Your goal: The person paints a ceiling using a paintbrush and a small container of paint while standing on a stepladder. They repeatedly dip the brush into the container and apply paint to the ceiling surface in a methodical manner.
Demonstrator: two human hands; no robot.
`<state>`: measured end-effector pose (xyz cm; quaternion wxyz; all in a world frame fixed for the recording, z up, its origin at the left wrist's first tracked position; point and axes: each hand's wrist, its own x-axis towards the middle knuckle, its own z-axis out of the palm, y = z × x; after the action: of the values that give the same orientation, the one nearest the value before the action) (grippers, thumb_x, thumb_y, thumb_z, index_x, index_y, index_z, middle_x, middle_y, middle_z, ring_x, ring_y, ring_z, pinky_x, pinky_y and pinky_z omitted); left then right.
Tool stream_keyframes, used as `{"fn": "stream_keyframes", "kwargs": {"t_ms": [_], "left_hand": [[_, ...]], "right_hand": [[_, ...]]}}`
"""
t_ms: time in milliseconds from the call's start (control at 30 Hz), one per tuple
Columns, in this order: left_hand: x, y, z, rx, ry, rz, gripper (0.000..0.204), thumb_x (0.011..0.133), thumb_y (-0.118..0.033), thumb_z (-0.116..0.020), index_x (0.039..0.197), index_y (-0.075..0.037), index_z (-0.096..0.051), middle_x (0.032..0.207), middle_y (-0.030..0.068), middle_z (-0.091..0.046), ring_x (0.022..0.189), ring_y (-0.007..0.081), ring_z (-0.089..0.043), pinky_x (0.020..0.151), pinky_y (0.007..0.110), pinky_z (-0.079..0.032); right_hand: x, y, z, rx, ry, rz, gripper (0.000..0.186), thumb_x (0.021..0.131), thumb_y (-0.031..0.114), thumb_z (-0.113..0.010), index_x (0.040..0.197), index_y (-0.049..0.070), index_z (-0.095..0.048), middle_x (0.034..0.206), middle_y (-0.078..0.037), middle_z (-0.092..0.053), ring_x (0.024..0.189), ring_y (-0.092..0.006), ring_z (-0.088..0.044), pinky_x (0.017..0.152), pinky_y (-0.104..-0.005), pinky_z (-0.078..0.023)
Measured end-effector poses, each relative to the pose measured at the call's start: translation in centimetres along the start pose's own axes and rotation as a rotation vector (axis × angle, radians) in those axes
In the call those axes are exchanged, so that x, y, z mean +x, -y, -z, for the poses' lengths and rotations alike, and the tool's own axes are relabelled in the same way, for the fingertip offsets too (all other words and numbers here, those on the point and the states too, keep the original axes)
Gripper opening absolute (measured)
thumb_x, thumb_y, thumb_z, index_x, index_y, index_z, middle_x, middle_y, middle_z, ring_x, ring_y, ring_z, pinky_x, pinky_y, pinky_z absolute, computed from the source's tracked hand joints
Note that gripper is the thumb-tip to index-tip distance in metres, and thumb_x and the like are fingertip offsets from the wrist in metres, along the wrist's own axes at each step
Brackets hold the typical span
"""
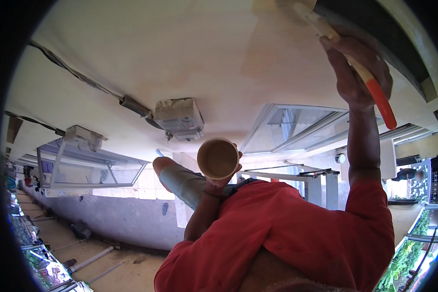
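Note:
My right hand (357,73) is raised at the upper right, its fingers wrapped round the handle of a paintbrush (382,102). The handle is pale wood with an orange-red end. At the top, the brush head is blurred against the cream wall (180,53), beside a dark recess (374,24). Lower down, in the middle, my left hand (220,182) grips a round cup (218,158) from below and behind. The cup's mouth faces the camera, and its inside looks pale brown; whether it holds liquid I cannot tell. Darker, damp-looking patches show on the wall near the brush.
A meter box (179,119) with a thick cable (82,75) juts from the wall, and a second box (85,137) is farther left. Framed window panes (301,129) stand swung out to the right, another (92,170) to the left. A pipe (92,259) lies on the floor.

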<state>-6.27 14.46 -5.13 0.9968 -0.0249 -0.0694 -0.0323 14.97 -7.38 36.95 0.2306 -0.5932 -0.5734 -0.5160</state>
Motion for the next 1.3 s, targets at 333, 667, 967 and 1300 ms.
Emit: {"fn": "stream_keyframes", "kwargs": {"t_ms": [333, 667, 967, 1300], "left_hand": [[1.2, -0.7, -0.3, -0.08, -0.014, -0.008, 0.071, 0.101, -0.06, -0.062, 0.155, -0.016, -0.053, 0.158, 0.0218, -0.049, 0.137, 0.0477, -0.048, 0.097, 0.066, -0.055], [1.2, -1.2, 0.4, -0.059, -0.019, -0.012, 0.068, 0.101, -0.058, -0.063, 0.153, -0.015, -0.055, 0.156, 0.0212, -0.05, 0.138, 0.047, -0.048, 0.096, 0.065, -0.056], [0.6, -1.2, 1.3, -0.051, -0.019, -0.047, 0.077, 0.102, -0.059, -0.062, 0.16, -0.012, -0.045, 0.161, 0.0228, -0.046, 0.142, 0.0491, -0.047, 0.098, 0.067, -0.055], [1.4, -1.6, 0.2, -0.123, 0.083, 0.002, 0.073, 0.1, -0.058, -0.065, 0.156, -0.014, -0.05, 0.158, 0.0209, -0.05, 0.141, 0.0464, -0.048, 0.099, 0.066, -0.054]], "right_hand": [[-11.3, 6.4, -4.9, 0.013, 0.41, 0.17, 0.026, 0.074, 0.017, -0.084, 0.096, 0.019, -0.07, 0.11, -0.006, -0.071, 0.095, -0.0251, -0.073, 0.08, -0.0363, -0.063], [-4.1, 2.6, -2.0, 0.026, 0.085, 0.058, 0.03, 0.069, 0.009, -0.089, 0.097, 0.009, -0.078, 0.11, -0.012, -0.076, 0.097, -0.0261, -0.076, 0.071, -0.0351, -0.064], [-17.0, 9.3, -9.9, 0.037, 0.518, 0.203, 0.018, 0.079, 0.019, -0.082, 0.092, 0.019, -0.07, 0.113, -0.005, -0.069, 0.105, -0.0237, -0.069, 0.088, -0.0387, -0.061], [-12.4, 4.9, -7.8, 0.311, 0.509, -0.162, 0.026, 0.077, 0.014, -0.082, 0.101, 0.018, -0.074, 0.101, -0.003, -0.072, 0.092, -0.0227, -0.073, 0.079, -0.036, -0.062]]}}
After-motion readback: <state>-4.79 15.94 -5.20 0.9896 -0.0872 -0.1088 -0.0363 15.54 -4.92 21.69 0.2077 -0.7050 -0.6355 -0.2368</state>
